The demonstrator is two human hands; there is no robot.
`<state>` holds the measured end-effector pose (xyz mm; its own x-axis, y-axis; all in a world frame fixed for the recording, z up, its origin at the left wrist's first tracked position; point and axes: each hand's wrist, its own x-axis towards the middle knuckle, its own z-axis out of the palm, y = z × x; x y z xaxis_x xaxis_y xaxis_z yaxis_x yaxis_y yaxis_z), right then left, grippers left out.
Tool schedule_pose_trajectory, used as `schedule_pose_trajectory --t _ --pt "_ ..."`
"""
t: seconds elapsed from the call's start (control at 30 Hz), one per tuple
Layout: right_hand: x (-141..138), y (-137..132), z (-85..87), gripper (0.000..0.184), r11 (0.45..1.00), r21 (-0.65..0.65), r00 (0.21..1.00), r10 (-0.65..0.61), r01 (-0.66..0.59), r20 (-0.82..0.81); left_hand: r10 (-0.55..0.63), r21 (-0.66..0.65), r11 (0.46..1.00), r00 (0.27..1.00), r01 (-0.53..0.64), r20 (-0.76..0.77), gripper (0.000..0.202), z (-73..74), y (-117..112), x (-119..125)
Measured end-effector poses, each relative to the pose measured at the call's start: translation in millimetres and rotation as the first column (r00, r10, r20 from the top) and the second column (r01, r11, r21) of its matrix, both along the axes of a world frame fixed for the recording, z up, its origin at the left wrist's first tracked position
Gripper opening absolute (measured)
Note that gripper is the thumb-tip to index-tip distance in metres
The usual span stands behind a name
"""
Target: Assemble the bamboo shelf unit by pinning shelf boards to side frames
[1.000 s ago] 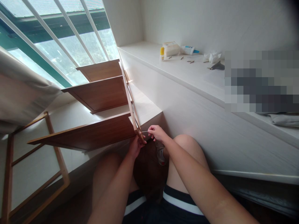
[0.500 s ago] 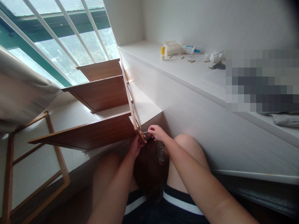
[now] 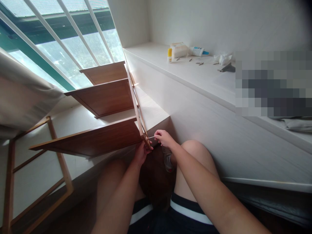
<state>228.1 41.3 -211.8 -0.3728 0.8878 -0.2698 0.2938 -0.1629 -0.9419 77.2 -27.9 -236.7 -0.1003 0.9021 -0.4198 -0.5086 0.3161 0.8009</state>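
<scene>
A wooden shelf unit [image 3: 104, 97] with three brown boards lies on its side against a white step. Its slim side frame [image 3: 137, 107] ends near my hands. My left hand [image 3: 142, 152] is closed around the lower end of that frame. My right hand [image 3: 162, 138] pinches a thin metal tool [image 3: 151, 137] whose tip meets the frame's end. My bare knees and dark shorts fill the lower middle.
A loose wooden ladder-like frame [image 3: 36, 175] leans at the lower left. The white ledge [image 3: 195, 78] at the right carries several screws [image 3: 198, 63], a glue tube [image 3: 198, 51], a small yellow-capped bottle [image 3: 169, 55] and crumpled plastic. A barred window is at the upper left.
</scene>
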Motion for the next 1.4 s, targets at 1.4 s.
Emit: schedule_pose_trajectory --t 1.4 --pt "-5.7 2.1 -4.0 0.014 0.998 -0.055 1.000 -0.010 0.009 -0.017 0.002 -0.004 1.000 1.000 -0.002 0.015 0.031 -2.1 0.2 -1.9"
